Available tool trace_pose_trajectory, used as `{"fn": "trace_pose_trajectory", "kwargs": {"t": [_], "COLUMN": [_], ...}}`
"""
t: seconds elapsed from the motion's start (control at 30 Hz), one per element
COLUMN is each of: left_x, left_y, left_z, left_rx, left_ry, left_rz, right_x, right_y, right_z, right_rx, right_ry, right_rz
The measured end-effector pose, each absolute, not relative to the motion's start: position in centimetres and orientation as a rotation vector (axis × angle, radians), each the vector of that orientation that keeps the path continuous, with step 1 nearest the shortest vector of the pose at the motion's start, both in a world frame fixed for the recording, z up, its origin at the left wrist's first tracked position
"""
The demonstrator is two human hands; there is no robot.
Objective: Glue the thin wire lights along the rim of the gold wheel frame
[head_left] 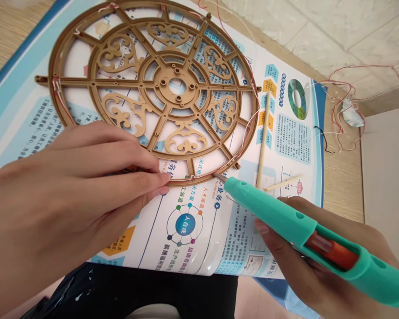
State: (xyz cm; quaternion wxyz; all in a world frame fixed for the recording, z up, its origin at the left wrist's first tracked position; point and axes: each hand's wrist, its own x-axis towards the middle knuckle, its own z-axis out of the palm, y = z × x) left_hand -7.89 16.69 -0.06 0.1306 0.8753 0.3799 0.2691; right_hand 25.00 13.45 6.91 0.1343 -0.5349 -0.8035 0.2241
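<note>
A round bronze-coloured openwork frame [177,86] with spokes and scroll patterns lies on a printed poster. Thin red and white wires [252,118] run along its rim. My left hand [96,177] is closed at the frame's near edge, thumb and fingertips pinching the rim where the wire lies; the exact grip is partly hidden under the fingers. In my right hand [319,261] is a teal glue gun [272,212], with an orange-red part showing through its open side. Its metal tip meets the near right rim, beside the wire.
The printed poster [193,248] covers the wooden table [347,177]. Two thin wooden sticks, a longer stick [264,141] and a shorter stick [284,182], lie right of the frame. Loose wires [339,102] and a crumpled clear wrapper [352,113] lie at the far right, near the wall.
</note>
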Motion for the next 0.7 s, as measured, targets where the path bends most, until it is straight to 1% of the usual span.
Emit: {"fn": "trace_pose_trajectory", "kwargs": {"t": [0.13, 0.27, 0.4, 0.47, 0.6, 0.63, 0.7], "left_x": [-9.1, -10.0, -9.9, -9.9, -9.9, -9.8, -9.5], "left_y": [16.3, 16.0, 15.6, 15.3, 15.4, 15.6, 16.1], "left_z": [-0.7, -2.6, -5.3, -5.6, -3.4, -2.5, -1.1], "left_rx": [2.442, 2.338, 2.299, 2.281, 2.291, 2.355, 2.467], "left_ry": [1.104, 1.124, 1.137, 1.151, 1.153, 1.137, 1.091], "left_rz": [0.849, 0.965, 0.933, 0.902, 0.838, 0.752, 0.73], "right_x": [25.7, 26.0, 25.5, 25.0, 24.3, 24.4, 24.8], "right_y": [13.6, 13.4, 13.3, 13.4, 13.6, 13.6, 13.7], "right_z": [6.7, 6.8, 7.0, 7.1, 7.2, 7.2, 7.3], "right_rx": [-1.579, -1.603, -1.612, -1.604, -1.546, -1.542, -1.538], "right_ry": [-2.332, -2.33, -2.33, -2.332, -2.342, -2.345, -2.362], "right_rz": [0.554, 0.523, 0.567, 0.596, 0.633, 0.633, 0.605]}}
